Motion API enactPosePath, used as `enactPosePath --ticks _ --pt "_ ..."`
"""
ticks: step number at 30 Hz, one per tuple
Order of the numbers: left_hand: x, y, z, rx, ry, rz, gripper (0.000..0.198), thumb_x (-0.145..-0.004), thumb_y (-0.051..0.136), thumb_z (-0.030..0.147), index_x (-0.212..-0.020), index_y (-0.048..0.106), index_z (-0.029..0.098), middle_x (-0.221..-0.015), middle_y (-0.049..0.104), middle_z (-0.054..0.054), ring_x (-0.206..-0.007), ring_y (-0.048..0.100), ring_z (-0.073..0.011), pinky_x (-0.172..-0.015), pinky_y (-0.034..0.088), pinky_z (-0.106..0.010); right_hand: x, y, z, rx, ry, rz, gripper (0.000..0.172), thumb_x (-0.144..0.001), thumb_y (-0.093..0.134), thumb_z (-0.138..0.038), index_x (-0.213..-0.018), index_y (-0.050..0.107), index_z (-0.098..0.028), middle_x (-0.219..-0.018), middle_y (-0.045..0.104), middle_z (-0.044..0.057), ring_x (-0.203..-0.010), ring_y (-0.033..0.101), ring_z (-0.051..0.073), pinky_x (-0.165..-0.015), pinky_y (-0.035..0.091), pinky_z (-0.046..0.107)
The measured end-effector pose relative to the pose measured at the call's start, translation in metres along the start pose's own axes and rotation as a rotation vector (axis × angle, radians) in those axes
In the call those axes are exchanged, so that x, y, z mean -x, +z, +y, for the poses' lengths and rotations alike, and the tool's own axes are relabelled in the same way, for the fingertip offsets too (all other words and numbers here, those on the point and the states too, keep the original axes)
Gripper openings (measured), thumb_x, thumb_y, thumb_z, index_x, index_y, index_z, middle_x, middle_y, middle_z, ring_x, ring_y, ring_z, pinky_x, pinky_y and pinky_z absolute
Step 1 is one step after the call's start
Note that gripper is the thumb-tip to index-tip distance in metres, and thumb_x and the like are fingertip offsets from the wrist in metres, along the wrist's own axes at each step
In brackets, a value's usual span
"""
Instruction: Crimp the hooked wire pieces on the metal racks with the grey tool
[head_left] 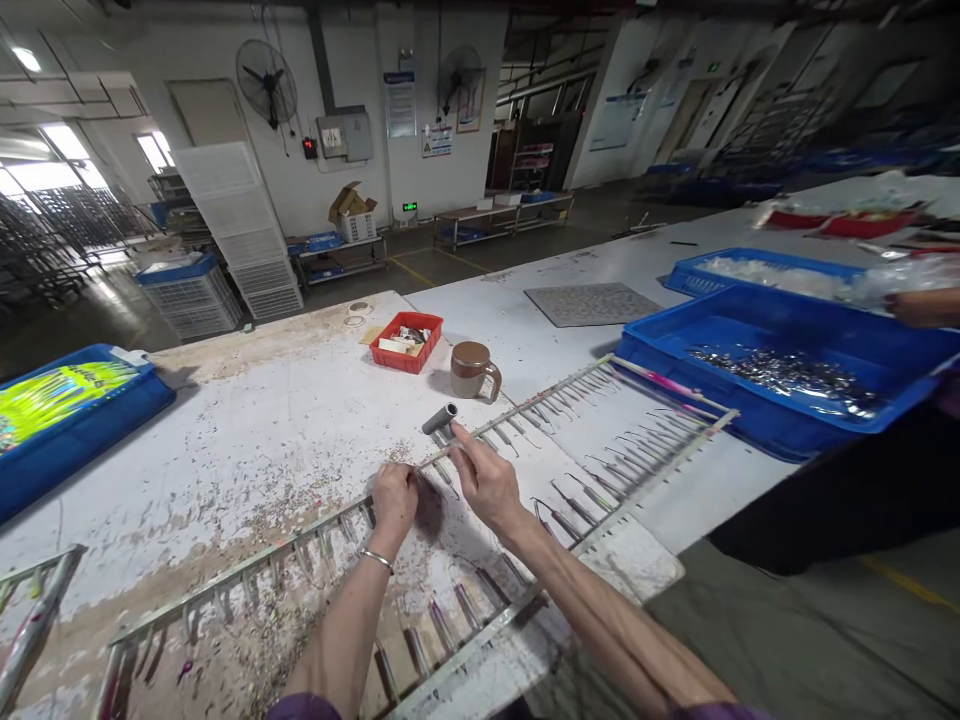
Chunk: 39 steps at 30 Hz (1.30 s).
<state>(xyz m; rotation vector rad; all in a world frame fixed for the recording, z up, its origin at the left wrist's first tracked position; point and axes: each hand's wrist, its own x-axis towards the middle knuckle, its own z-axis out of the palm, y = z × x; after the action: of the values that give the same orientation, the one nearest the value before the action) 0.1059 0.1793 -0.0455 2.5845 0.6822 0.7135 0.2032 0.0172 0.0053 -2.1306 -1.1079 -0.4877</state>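
Note:
A long metal rack [274,558] lies across the table, with thin metal pieces hanging along both of its long bars. My left hand [395,500] is closed at its far bar, fingers pinched round the rail. Just right of it, my right hand [486,480] is closed, with thumb and index finger at a short grey pipe-like tool [440,419]. That tool sits over the far bar, its open round end facing up and right; its lower part is hidden by my fingers. Slim grey pieces [574,515] hang from the near bar to the right.
A brown mug [471,370] and a red tray [407,342] stand beyond my hands. Blue bins [787,330] with small shiny parts are at right, near another person's hand [926,307]. A blue bin [82,425] of yellow items is left. Debris litters the table [247,430].

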Motion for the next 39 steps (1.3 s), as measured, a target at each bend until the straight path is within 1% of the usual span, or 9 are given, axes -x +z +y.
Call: enactPosePath --ticks 5,10,12,16,21,26,31,36,39 --pt "0.002 -0.002 -0.002 -0.039 0.075 -0.003 0.018 -0.100 0.060 0.016 -0.091 0.076 0.021 -0.086 0.074 -0.006 -0.088 0.066 -0.0216 -0.085 0.049 -0.033 0.002 0.006 0.002 0.150 0.083 -0.253 0.045 -0.109 0.046 -0.032 -0.148 0.068 -0.026 -0.094 0.082 0.009 -0.076 0.076 0.021 -0.068 0.058 0.028" --pt "0.002 -0.003 -0.001 -0.102 0.083 -0.024 0.020 -0.100 0.059 0.012 -0.090 0.074 0.020 -0.089 0.074 -0.006 -0.092 0.067 -0.0218 -0.086 0.048 -0.032 0.002 0.001 0.006 0.061 0.031 -0.038 0.051 -0.113 0.039 -0.031 -0.161 0.054 -0.023 -0.113 0.081 0.012 -0.097 0.076 0.021 -0.083 0.059 0.027" --pt "0.002 -0.003 -0.001 -0.125 0.086 -0.022 0.018 -0.101 0.059 0.013 -0.090 0.073 0.020 -0.091 0.074 -0.007 -0.093 0.067 -0.0220 -0.086 0.048 -0.032 0.005 0.003 0.005 0.092 0.014 -0.078 0.050 -0.112 0.039 -0.027 -0.158 0.057 -0.021 -0.111 0.081 0.013 -0.094 0.077 0.021 -0.082 0.060 0.028" --pt "0.003 -0.003 -0.002 -0.160 0.119 -0.027 0.021 -0.104 0.058 0.019 -0.087 0.070 0.021 -0.087 0.071 -0.006 -0.090 0.065 -0.0221 -0.083 0.046 -0.032 0.007 0.008 0.004 0.162 0.014 -0.203 0.042 -0.109 0.048 -0.029 -0.145 0.070 -0.025 -0.092 0.081 0.008 -0.074 0.075 0.020 -0.066 0.057 0.025" --pt "0.004 -0.004 -0.005 -0.139 0.169 -0.013 0.021 -0.103 0.055 0.015 -0.092 0.072 0.021 -0.086 0.071 -0.006 -0.090 0.065 -0.0220 -0.083 0.046 -0.032 0.005 0.006 0.007 0.085 0.021 -0.036 0.051 -0.113 0.038 -0.032 -0.160 0.055 -0.023 -0.109 0.081 0.012 -0.092 0.077 0.021 -0.078 0.060 0.027" --pt "0.004 -0.005 -0.005 -0.127 0.188 -0.005 0.025 -0.106 0.053 0.019 -0.090 0.072 0.020 -0.086 0.073 -0.006 -0.087 0.065 -0.0221 -0.081 0.048 -0.033 0.009 0.008 0.009 0.108 0.001 -0.152 0.045 -0.110 0.044 -0.034 -0.146 0.069 -0.027 -0.091 0.081 0.008 -0.071 0.075 0.020 -0.064 0.059 0.026" --pt "0.004 -0.005 -0.005 -0.130 0.197 -0.011 0.026 -0.103 0.050 0.012 -0.091 0.073 0.018 -0.087 0.073 -0.007 -0.087 0.066 -0.0228 -0.082 0.050 -0.034 0.001 0.002 0.006 0.069 0.046 -0.056 0.050 -0.113 0.038 -0.030 -0.159 0.057 -0.022 -0.114 0.081 0.012 -0.097 0.077 0.022 -0.083 0.061 0.029" --pt "0.004 -0.003 -0.007 -0.138 0.192 -0.012 0.026 -0.105 0.050 0.015 -0.091 0.071 0.019 -0.086 0.072 -0.006 -0.087 0.066 -0.0225 -0.081 0.049 -0.033 -0.002 0.002 0.002 0.228 0.071 -0.319 0.044 -0.108 0.051 -0.030 -0.149 0.067 -0.028 -0.094 0.082 0.009 -0.074 0.076 0.021 -0.064 0.055 0.026" --pt "0.004 -0.002 -0.008 -0.130 0.193 -0.004 0.026 -0.104 0.049 0.012 -0.089 0.069 0.020 -0.087 0.072 -0.006 -0.089 0.065 -0.0226 -0.081 0.049 -0.034 -0.002 0.001 0.001 0.182 0.051 -0.209 0.047 -0.110 0.048 -0.032 -0.155 0.062 -0.028 -0.098 0.082 0.009 -0.083 0.077 0.021 -0.070 0.056 0.025"
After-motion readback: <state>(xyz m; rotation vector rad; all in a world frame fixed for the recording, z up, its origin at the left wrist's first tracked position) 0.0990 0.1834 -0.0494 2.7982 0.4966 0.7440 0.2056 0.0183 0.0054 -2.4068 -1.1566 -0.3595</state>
